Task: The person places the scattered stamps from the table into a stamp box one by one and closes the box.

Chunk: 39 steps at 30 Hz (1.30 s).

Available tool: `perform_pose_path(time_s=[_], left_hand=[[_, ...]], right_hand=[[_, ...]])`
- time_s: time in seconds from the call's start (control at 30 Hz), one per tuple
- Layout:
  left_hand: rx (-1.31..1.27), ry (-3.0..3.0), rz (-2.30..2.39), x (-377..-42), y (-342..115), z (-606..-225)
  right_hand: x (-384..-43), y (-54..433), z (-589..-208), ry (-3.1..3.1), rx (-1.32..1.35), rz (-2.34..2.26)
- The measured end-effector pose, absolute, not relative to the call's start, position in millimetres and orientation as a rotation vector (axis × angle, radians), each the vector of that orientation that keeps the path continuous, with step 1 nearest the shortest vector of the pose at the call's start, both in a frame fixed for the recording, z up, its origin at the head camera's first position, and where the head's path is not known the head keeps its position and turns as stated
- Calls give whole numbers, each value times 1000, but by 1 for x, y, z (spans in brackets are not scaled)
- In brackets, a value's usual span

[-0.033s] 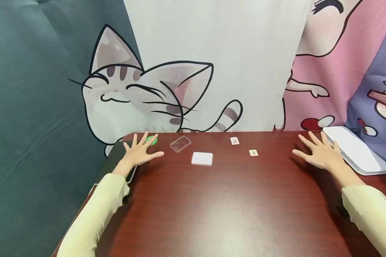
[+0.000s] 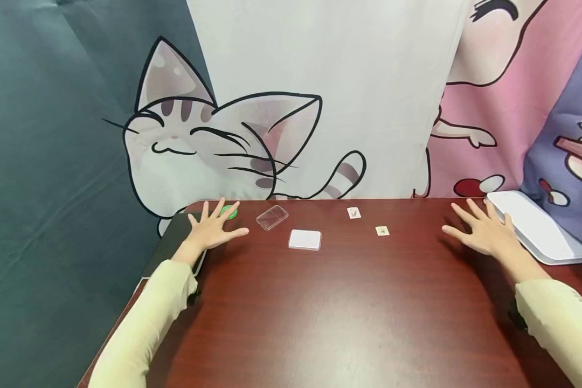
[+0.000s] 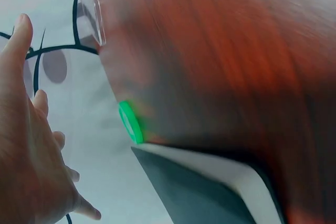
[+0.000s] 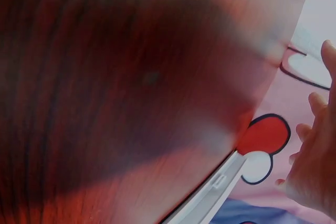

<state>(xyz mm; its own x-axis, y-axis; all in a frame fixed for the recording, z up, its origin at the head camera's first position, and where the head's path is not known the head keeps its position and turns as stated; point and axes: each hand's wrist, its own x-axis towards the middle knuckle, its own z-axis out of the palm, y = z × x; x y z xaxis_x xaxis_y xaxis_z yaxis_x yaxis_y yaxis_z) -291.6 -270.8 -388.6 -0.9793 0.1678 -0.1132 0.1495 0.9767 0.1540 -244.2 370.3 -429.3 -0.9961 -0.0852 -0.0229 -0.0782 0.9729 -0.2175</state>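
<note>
My left hand (image 2: pixel 208 231) is held over the table's far left part, fingers spread and holding nothing. Just behind its fingers lies a green ring-shaped piece (image 3: pixel 130 123), partly covered by them in the head view. Under that hand is a dark flat case (image 2: pixel 167 245) with a pale edge. On the right, my right hand (image 2: pixel 487 231) is spread with nothing in it, overlapping the edge of a white shallow container (image 2: pixel 545 229). Between the hands lie a clear plastic case (image 2: pixel 272 217), a white rectangular piece (image 2: pixel 304 240), and two small square cards, one printed card (image 2: pixel 353 213) and one yellowish card (image 2: pixel 382 231).
The brown wooden table (image 2: pixel 339 312) ends at the back against a printed cloth (image 2: pixel 393 81) with cartoon figures. A dark green section of cloth (image 2: pixel 53 188) hangs along the left side.
Both hands have shifted very slightly to the right, still spread. The things on the table have not moved.
</note>
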Motion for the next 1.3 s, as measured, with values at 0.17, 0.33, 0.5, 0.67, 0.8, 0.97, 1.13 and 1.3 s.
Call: perform_pose_path(time_s=[0.17, 0.33, 0.5, 0.67, 0.8, 0.97, 1.13, 1.3], left_hand=[[234, 3004, 288, -303, -265, -389], [198, 3004, 324, -305, -268, -391], [204, 2999, 336, -306, -269, -395], [155, 2986, 273, -300, -272, -399], [175, 2996, 261, -300, -268, -400], [214, 3004, 252, -301, -263, -405], [232, 3005, 243, -300, -261, -410], [235, 3034, 239, -295, -261, -416]], right_hand=[[-249, 375, -424, 3071, -97, -362], [-252, 373, -427, 3044, -99, -379], [-247, 374, -428, 3076, -72, -388], [-246, 370, -430, 3071, -92, -390], [-247, 367, -433, 3083, -99, -386], [-248, 366, -435, 3099, -112, -388], [-250, 358, -432, 3100, -127, -392], [-253, 338, -430, 3078, -175, -389]])
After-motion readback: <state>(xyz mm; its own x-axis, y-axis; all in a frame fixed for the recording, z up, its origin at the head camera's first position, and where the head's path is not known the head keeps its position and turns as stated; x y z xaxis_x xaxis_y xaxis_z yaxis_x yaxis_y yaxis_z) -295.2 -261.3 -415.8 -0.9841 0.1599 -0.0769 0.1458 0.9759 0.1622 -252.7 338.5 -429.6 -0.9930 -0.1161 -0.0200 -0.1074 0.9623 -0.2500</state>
